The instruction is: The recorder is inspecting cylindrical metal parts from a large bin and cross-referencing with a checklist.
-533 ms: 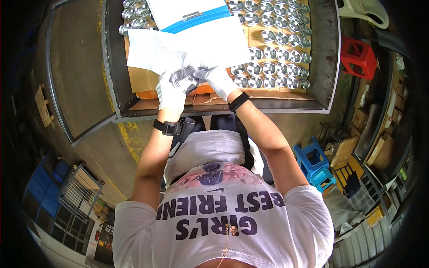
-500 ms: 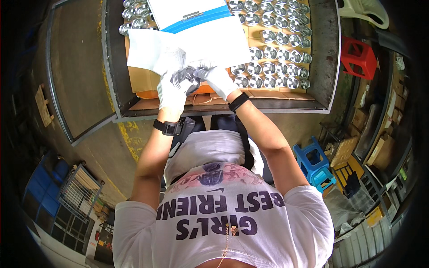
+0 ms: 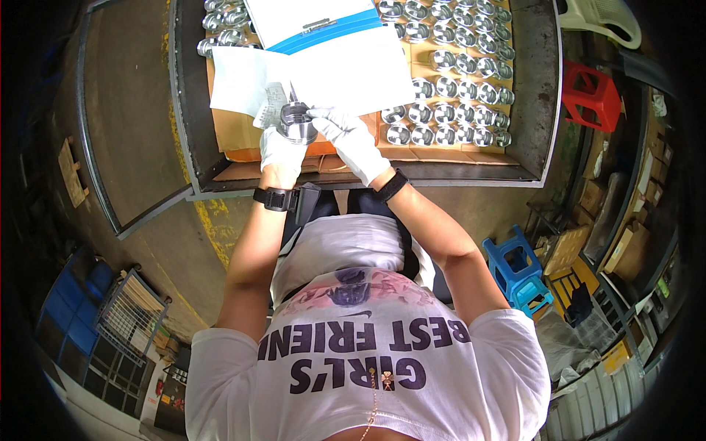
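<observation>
A shiny metal piston [image 3: 298,128] with grooves round its side sits in my gloved left hand [image 3: 279,153], whose fingers are wrapped around it from below. My right hand [image 3: 350,141], also in a white glove, is closed with its fingertips at the piston's upper right edge. A thin dark pointed piece [image 3: 293,92] sticks up just behind the piston; what it belongs to is unclear. White paper sheets [image 3: 353,70] and a blue-and-white folder [image 3: 331,33] lie beyond my hands. A crumpled printed piece [image 3: 272,105] shows beside the left fingers.
Rows of similar pistons [image 3: 443,88] stand on cardboard inside a dark metal-edged bench tray [image 3: 533,88], with several more at its far left. To the right are a red stool [image 3: 590,95], blue stools [image 3: 512,264] and shelving with boxes [image 3: 629,250]. A wire cart [image 3: 132,316] stands lower left.
The piston has turned in my left hand and its grooved side now shows. My right hand has shifted slightly and its fingers have drawn out to the piston's edge.
</observation>
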Available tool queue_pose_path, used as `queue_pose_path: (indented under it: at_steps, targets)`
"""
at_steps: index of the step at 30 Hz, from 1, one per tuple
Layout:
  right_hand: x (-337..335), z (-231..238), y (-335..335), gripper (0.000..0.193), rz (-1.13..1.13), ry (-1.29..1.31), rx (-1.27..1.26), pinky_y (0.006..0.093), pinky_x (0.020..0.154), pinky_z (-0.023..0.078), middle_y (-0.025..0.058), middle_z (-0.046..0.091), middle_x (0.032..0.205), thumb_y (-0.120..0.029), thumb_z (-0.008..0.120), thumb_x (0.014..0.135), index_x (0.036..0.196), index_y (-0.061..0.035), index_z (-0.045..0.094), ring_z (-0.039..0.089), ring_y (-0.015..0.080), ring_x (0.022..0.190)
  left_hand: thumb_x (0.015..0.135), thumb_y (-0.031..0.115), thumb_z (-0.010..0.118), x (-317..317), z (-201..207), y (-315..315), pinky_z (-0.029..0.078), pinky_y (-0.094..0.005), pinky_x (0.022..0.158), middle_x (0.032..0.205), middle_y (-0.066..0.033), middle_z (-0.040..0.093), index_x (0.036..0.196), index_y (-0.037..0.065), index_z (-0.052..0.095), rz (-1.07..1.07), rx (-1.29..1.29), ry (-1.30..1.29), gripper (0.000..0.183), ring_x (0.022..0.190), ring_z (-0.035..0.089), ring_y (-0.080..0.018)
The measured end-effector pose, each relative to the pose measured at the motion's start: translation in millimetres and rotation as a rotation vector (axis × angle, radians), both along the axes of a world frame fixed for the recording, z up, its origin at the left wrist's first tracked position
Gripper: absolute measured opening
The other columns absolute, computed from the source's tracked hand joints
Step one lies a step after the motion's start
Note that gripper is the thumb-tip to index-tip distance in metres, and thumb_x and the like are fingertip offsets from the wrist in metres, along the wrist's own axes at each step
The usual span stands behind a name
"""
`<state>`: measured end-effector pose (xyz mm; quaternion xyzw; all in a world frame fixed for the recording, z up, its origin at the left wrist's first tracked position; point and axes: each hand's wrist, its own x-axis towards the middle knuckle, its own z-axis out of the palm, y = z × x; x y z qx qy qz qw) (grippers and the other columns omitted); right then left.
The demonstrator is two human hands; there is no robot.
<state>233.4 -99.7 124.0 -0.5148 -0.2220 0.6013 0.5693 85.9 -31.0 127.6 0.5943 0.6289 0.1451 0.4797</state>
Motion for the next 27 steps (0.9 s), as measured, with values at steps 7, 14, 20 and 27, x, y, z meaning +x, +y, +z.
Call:
queue_pose_path:
  at_steps: [7,14,20,27]
  targets:
    - [-9.2,-4.2,-5.2,0.029,0.067,0.067,-0.046,0.0296,0.102,0.047,0.0080,0.071,0.121,-0.017,0.062,0.103,0.126,-0.0018,0.070,0.062,0.0165,0.114,0.089,0.003,0.070,-29.1,-36.3,0.1,0.057,-0.0326,0.077,0.107,-0.0137,0.070,0.116,-0.005,0.062,0.163,-0.061,-0.090,0.029,0.091,0.065,-0.0182]
    - [-14.7,-5.1,-0.1,0.027,0.033,0.162,-0.059,0.0280,0.098,0.048,0.0082,0.072,0.118,-0.018,0.062,0.103,0.124,-0.0028,0.071,0.064,0.0144,0.108,0.088,0.027,0.075,-33.4,-30.3,5.3,0.056,-0.0380,0.079,0.099,-0.0084,0.075,0.110,0.006,0.073,-0.111,0.100,0.403,0.030,0.091,0.071,-0.0233]
    - [-16.0,-6.8,8.3,0.026,0.063,0.101,-0.092,0.0270,0.091,0.050,0.0057,0.075,0.107,-0.019,0.063,0.102,0.122,-0.0028,0.071,0.064,0.0121,0.097,0.085,0.027,0.078,-17.8,3.9,10.4,0.055,-0.0378,0.083,0.104,-0.0098,0.076,0.115,0.009,0.072,-0.171,0.004,0.345,0.036,0.095,0.071,-0.0236]
    - [-15.5,2.9,11.6,0.023,0.092,0.009,-0.133,0.0269,0.091,0.050,0.0063,0.075,0.107,-0.015,0.062,0.102,0.119,-0.0024,0.071,0.064,0.0122,0.098,0.084,0.021,0.080,-8.9,14.9,7.7,0.055,-0.0364,0.088,0.107,-0.0097,0.075,0.118,0.008,0.069,-0.076,-0.009,0.207,0.038,0.099,0.070,-0.0248]
